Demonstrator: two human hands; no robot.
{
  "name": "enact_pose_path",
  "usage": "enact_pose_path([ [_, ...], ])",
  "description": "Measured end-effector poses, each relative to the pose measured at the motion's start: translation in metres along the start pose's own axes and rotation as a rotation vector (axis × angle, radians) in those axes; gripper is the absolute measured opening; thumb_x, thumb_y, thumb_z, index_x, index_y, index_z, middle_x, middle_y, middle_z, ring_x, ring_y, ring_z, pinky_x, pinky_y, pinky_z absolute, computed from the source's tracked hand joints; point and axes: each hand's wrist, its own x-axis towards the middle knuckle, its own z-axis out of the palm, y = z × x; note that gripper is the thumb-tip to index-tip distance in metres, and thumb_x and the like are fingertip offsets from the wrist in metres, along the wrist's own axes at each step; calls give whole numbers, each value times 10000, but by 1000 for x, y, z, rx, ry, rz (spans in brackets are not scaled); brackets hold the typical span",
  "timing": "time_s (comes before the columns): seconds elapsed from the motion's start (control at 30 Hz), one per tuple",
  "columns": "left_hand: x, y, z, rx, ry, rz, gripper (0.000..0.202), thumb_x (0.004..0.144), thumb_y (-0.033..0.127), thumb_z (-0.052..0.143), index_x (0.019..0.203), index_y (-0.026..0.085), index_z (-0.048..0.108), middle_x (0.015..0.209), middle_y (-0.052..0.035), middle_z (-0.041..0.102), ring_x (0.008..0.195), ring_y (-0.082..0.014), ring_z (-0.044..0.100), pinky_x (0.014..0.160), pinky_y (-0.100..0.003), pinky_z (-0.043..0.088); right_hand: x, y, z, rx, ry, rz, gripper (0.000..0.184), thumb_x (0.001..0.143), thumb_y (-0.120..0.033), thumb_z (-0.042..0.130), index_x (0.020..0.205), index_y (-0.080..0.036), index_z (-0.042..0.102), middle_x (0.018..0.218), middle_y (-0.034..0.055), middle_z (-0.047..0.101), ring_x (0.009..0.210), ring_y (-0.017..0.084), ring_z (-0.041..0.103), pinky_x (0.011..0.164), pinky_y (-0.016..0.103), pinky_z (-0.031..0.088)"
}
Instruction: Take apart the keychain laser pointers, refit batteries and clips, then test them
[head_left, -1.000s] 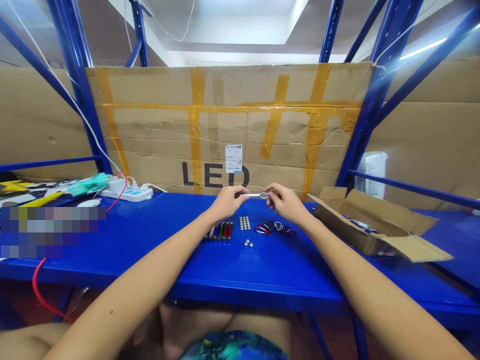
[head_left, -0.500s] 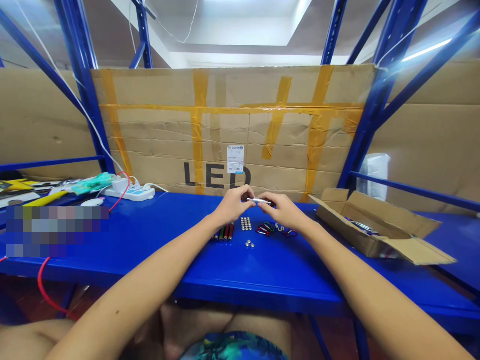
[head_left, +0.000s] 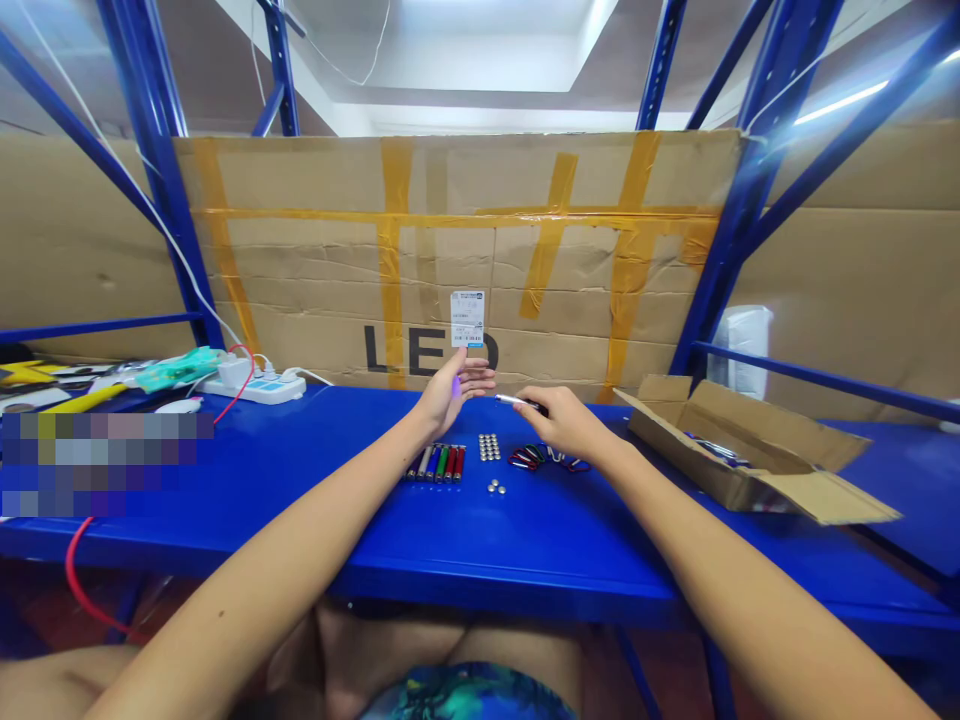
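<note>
My right hand is closed around a small silver flashlight, whose front end points left. A violet spot of light falls on the palm of my left hand, which is held up with its fingers stretched out and nothing in it. Below that hand, several slim flashlights in silver, blue, green and red lie side by side on the blue table. Beside them are rows of button cells, with three loose button cells nearer me. Coloured carabiner clips lie under my right hand, partly covered.
An open cardboard box with pen-like items inside stands on the right of the blue table. A white power strip with cables sits at the back left, near assorted tools and bags. A large taped cardboard panel closes off the back.
My left hand has let go of the flashlight, moved left and opened its palm. The flashlight stays in my right hand, and a violet light spot now shows on my left palm.
</note>
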Motion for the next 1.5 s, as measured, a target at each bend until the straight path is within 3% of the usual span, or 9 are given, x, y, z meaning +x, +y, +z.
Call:
enact_pose_path([
  [0.2, -2, 3, -7, -77, -28, -66, 747, 854, 722, 250, 1076, 117, 629, 1213, -205, 634, 1126, -308, 608, 931, -408, 481, 0, -1, 0, 21, -22, -10, 285, 934, -317, 461, 879, -173, 701, 806, 70, 722, 699, 178, 604, 671, 281, 407],
  [0.53, -1, 2, -12, -47, -80, -80, 831, 820, 773, 207, 1160, 130, 609, 1281, -185, 603, 1198, -311, 564, 960, -420, 464, 0, -1, 1, 29, -9, -5, 302, 928, -326, 463, 854, -178, 716, 801, 70, 729, 702, 183, 608, 672, 289, 409],
  [0.73, -1, 3, -10, -131, -73, -113, 785, 843, 743, 242, 1147, 120, 612, 1301, -193, 588, 1215, -301, 553, 1009, -406, 439, 0, -1, 1, -28, 56, 116, 292, 919, -344, 465, 796, -183, 675, 751, 60, 712, 676, 180, 602, 639, 271, 387],
  [1.07, 0, 1, -6, -151, 22, -133, 755, 880, 673, 293, 1218, 60, 576, 1328, -231, 550, 1257, -285, 518, 1076, -377, 396, 1, 1, 1, -66, 99, 106, 350, 924, -348, 443, 705, -189, 665, 695, 65, 703, 622, 179, 582, 609, 273, 363],
  [1.5, 1, -2, -7, -92, 33, -128, 698, 858, 699, 338, 1059, 100, 636, 1217, -206, 629, 1190, -287, 566, 1052, -406, 416, 2, 2, 1, -22, 119, 117, 328, 928, -355, 453, 848, -175, 716, 830, 100, 743, 738, 213, 644, 687, 290, 413],
])
